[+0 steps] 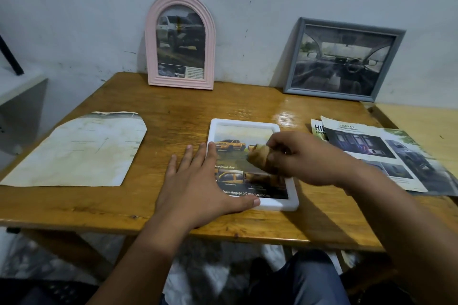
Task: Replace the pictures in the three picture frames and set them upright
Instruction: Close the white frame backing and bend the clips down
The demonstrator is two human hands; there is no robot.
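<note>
Left hand (198,181) lies flat, fingers spread, pressing the white frame's (280,205) left edge on the wooden table (173,111); right hand (304,158) grips a crumpled brown cloth (260,156) over its truck picture. Behind, pink arched frame (180,41) and grey frame (343,59) lean upright against the wall.

A white frame (269,202) with rounded corners is laid flat, face up, near the front edge of the table; a picture of yellow trucks with printed text is seen in it. A pink arched frame (180,41) is stood upright at the back, leaned against the wall, and a picture of a truck is held in it. To its right, well apart, a grey rectangular frame (343,59) is propped upright and tilted back, with a car-interior picture shown.
</note>
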